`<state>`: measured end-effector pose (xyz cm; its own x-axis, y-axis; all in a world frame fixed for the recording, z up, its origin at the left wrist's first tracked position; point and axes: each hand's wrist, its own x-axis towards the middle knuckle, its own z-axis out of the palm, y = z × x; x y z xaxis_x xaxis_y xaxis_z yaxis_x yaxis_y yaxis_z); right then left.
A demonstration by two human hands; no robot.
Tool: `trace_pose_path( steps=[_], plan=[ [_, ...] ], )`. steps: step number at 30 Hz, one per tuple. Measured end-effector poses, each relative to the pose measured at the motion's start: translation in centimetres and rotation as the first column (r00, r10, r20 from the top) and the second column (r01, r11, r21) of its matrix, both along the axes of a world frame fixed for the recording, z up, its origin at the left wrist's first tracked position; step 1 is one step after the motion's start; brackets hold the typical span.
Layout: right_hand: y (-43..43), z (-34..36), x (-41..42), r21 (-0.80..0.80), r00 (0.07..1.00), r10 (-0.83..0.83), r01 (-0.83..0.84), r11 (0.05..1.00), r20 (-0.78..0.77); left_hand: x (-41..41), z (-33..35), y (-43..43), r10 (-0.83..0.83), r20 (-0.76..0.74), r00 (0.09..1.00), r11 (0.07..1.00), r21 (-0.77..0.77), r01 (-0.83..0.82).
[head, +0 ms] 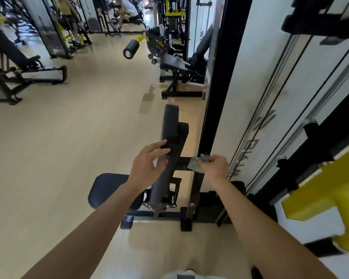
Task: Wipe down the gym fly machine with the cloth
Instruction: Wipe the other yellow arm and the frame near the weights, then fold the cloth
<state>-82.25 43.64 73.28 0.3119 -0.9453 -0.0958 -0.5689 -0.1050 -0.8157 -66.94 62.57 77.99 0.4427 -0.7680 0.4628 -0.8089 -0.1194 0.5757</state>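
Cloth [195, 165]: grey-green and crumpled, it sits just right of the back pad [170, 125], pressed on the black crossbar [182, 162] that runs from the pad to the post [218, 87]. My right grip [215, 166] is clamped on it, fingers curled round the bunched end, knuckles up, right where the crossbar meets the post.

My left grip [147, 166] is apart. The fingers are stretched out and loosely spread, and their tips touch the near left edge of the back pad; they do not close round it. The pad is long, black and narrow, tilted away from me.

The seat [107, 188] lies left of and below the back pad, rounded and black, partly hidden by my left forearm. Right of the pad, past the post, stands the white panel [248, 77] with its steel rods [270, 93], and further right a yellow arm [318, 190] of the fly machine. Under the pad, the black base [186, 222] rests on the pale floor [69, 148].

Well beyond the back pad stands another machine with a black roller [131, 48]. Further beyond it two people are at other machines, too small for me to tell more.
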Motion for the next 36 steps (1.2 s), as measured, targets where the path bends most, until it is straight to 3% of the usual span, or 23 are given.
trace_pose_path(
  steps=[3,5,7,12,15,17,20,23,27,31,36],
  plan=[
    [5.6,-1.0,-0.8,0.081,0.995,0.064,-0.07,0.994,0.071,0.4,-1.0,3.7,-0.038,-0.136,0.99,0.999,-0.009,0.037],
    [9.8,-1.3,-1.0,0.15,0.976,0.142,-0.167,0.974,0.162,0.2,-2.1,6.5,-0.005,-0.322,0.947,1.0,0.002,0.006],
    [14.0,-1.6,-0.5,0.139,0.943,0.257,-0.289,0.947,0.213,0.4,-3.5,9.5,0.061,-0.542,0.838,0.997,0.079,-0.022],
    [21.6,-2.5,3.2,0.169,0.805,0.549,-0.587,0.792,0.224,1.6,-6.2,17.0,0.083,-0.854,0.513,0.991,0.124,0.046],
    [24.2,-3.0,5.8,0.105,0.736,0.651,-0.674,0.732,0.187,2.7,-7.4,20.8,0.143,-0.876,0.462,0.984,0.176,0.028],
    [26.2,-3.3,7.7,0.083,0.754,0.624,-0.649,0.757,0.204,4.0,-8.0,23.3,0.177,-0.864,0.471,0.981,0.193,-0.014],
    [29.0,-4.2,10.7,0.205,0.82,0.499,-0.559,0.803,0.282,6.1,-8.9,26.5,0.252,-0.844,0.474,0.967,0.234,-0.098],
    [30.9,-4.7,13.9,0.237,0.821,0.486,-0.557,0.796,0.299,8.2,-9.4,28.8,0.297,-0.832,0.469,0.954,0.233,-0.19],
    [33.0,-5.0,18.2,0.306,0.793,0.517,-0.604,0.736,0.321,11.4,-10.0,30.9,0.359,-0.814,0.457,0.921,0.229,-0.316],
    [34.6,-5.3,22.8,0.405,0.698,0.632,-0.713,0.573,0.337,15.9,-10.3,32.2,0.355,-0.828,0.433,0.918,0.223,-0.326],
    [36.3,-5.9,29.3,0.359,0.647,0.736,-0.747,0.56,0.197,21.9,-10.1,34.0,0.283,-0.866,0.412,0.938,0.161,-0.306]
  ],
)
